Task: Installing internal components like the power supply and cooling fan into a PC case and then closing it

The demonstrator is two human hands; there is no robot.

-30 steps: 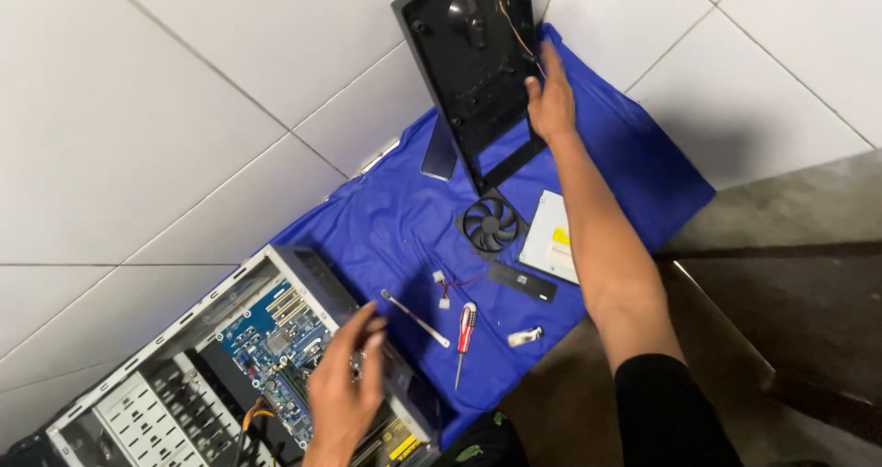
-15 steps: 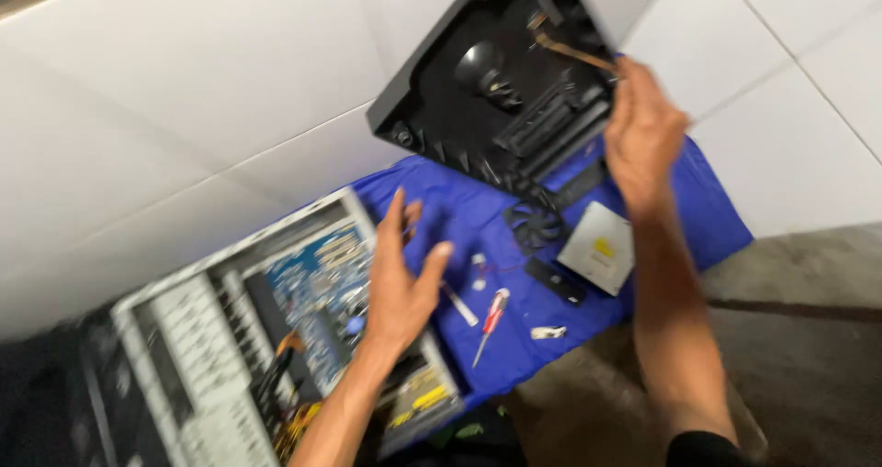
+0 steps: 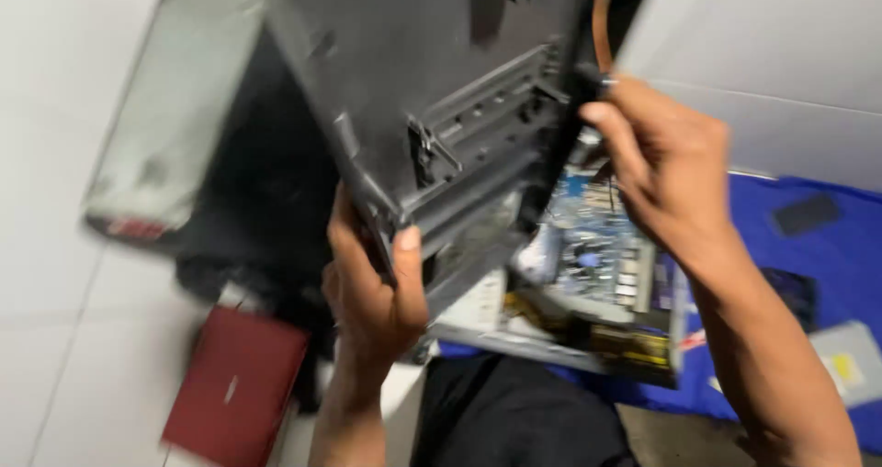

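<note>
Head view: my left hand [image 3: 372, 292] clamped on lower edge of black case panel [image 3: 432, 90], thumb over rim. My right hand [image 3: 666, 168] pinches panel's right edge, fingers closed on it. Panel tilted, raised above open computer case [image 3: 588, 283], circuit board showing below. Step, I judge: carrying panel clear. Next needs steady two-handed hold. Blue cloth [image 3: 827, 265] right of case.

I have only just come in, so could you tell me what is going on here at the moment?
A person is holding a large black panel up with both bare hands: the left hand grips its lower edge, the right hand its right side. Beneath it lies an opened computer case with its circuit board showing, partly on a blue cloth. A dark red flat object lies on the white tiled floor. The picture is blurred.
</note>
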